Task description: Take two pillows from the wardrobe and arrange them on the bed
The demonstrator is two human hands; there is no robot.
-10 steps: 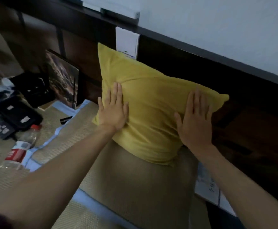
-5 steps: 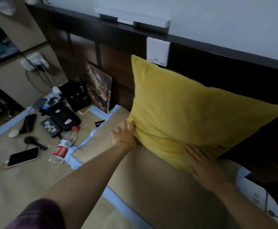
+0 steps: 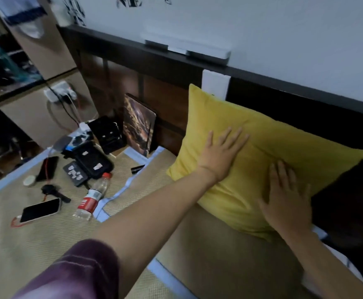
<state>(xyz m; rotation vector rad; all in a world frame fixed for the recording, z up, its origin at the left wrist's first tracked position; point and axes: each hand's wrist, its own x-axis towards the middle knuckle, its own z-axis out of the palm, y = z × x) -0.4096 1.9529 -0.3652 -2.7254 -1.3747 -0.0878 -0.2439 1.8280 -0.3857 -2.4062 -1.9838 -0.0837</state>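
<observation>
A yellow pillow (image 3: pixel 284 145) leans tilted against the dark headboard (image 3: pixel 167 67), its lower edge resting on a tan pillow-like cushion (image 3: pixel 226 262) on the bed. My left hand (image 3: pixel 220 155) lies flat on the yellow pillow's left half, fingers spread. My right hand (image 3: pixel 286 201) presses flat on its lower right part, fingers apart. Neither hand grips anything. No second yellow pillow is in view.
The woven bed mat (image 3: pixel 25 244) carries a plastic bottle (image 3: pixel 91 197), a phone (image 3: pixel 40 210), a black pouch (image 3: pixel 93 159), a small remote (image 3: pixel 75 172), and a picture panel (image 3: pixel 138 125) leaning on the headboard. A power strip with cables (image 3: pixel 59 94) hangs at the left.
Both hands have come up from the pillow's bottom edge and now lie flat on its face. The view has shifted left and back, showing more of the bed.
</observation>
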